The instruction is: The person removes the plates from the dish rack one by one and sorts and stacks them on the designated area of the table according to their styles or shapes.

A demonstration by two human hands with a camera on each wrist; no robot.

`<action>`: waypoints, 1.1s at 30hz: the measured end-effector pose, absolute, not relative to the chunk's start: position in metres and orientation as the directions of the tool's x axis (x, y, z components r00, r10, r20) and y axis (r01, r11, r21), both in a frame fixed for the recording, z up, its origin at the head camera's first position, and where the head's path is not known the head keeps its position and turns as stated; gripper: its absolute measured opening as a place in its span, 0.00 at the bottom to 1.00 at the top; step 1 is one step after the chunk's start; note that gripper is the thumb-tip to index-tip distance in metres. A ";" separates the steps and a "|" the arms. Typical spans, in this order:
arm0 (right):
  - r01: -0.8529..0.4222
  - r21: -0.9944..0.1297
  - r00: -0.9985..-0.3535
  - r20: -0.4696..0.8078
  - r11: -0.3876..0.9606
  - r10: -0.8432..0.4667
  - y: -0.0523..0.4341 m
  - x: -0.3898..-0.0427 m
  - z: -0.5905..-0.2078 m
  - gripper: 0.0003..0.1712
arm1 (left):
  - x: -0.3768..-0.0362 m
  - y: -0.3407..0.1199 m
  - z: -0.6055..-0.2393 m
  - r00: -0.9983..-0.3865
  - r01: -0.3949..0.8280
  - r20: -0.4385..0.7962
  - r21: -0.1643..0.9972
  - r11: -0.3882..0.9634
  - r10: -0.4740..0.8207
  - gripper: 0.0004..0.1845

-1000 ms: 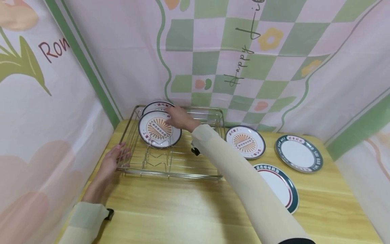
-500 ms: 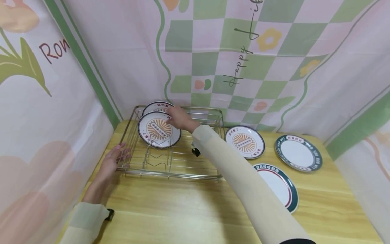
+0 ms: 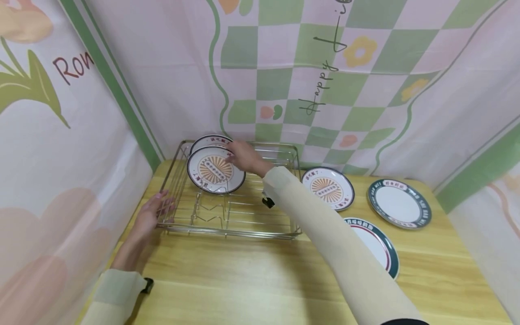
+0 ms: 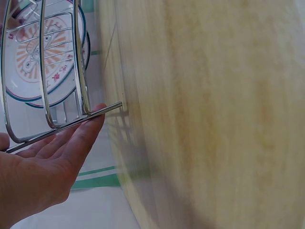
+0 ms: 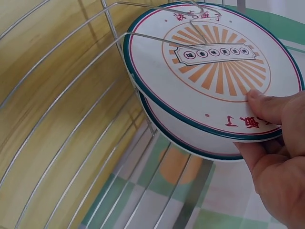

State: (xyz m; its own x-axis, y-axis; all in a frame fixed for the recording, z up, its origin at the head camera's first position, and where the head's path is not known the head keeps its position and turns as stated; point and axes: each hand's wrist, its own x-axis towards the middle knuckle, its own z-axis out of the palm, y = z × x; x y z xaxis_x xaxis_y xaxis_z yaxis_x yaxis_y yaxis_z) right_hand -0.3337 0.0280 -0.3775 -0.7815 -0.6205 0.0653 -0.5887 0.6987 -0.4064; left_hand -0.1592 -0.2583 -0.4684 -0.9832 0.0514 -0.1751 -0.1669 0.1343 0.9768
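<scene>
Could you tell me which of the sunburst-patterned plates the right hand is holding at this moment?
The front plate standing upright in the wire rack. The right hand grips its rim. Another sunburst plate stands behind it, and the third lies flat on the table, untouched.

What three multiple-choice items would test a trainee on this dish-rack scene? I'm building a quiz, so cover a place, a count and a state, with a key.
1. Where is the sunburst plate that the right hand grips?
A. flat on the table
B. on edge in the wire dish rack
C. on the floor

2. How many plates lie flat on the wooden table beside the rack?
A. one
B. three
C. five

3. How is the left hand set?
A. fingers straight against the rack's near left corner
B. curled round a plate
C. raised off the table, touching nothing

Key: 1 B, the plate stands between the rack's wires in front of a second plate; 2 B, one sunburst plate and two green-rimmed ones lie there; 3 A, the left wrist view shows straight fingers under the wire.
</scene>
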 end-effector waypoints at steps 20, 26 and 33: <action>-0.580 -0.494 -0.802 0.207 0.648 -0.560 0.079 -0.329 -0.331 0.06 | -0.159 -0.259 -0.469 -0.983 -0.164 -0.173 0.978 0.129 0.062 0.36; -0.535 -0.548 -0.829 0.191 0.644 -0.526 0.104 -0.325 -0.312 0.08 | -0.159 -0.259 -0.469 -0.983 -0.164 -0.173 0.978 0.126 0.062 0.35; -0.518 -0.555 -0.846 0.224 0.650 -0.484 0.136 -0.322 -0.292 0.08 | -0.158 -0.259 -0.468 -0.983 -0.162 -0.172 0.978 0.133 0.066 0.35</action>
State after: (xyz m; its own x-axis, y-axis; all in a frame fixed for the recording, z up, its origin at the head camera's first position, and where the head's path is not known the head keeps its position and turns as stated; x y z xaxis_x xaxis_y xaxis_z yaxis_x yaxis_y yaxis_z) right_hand -0.3217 0.1358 -0.2919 -0.8463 -0.4835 0.2236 -0.5183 0.6503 -0.5553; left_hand -0.1577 -0.2589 -0.4675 -0.9829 0.0661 -0.1719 -0.1621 0.1331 0.9778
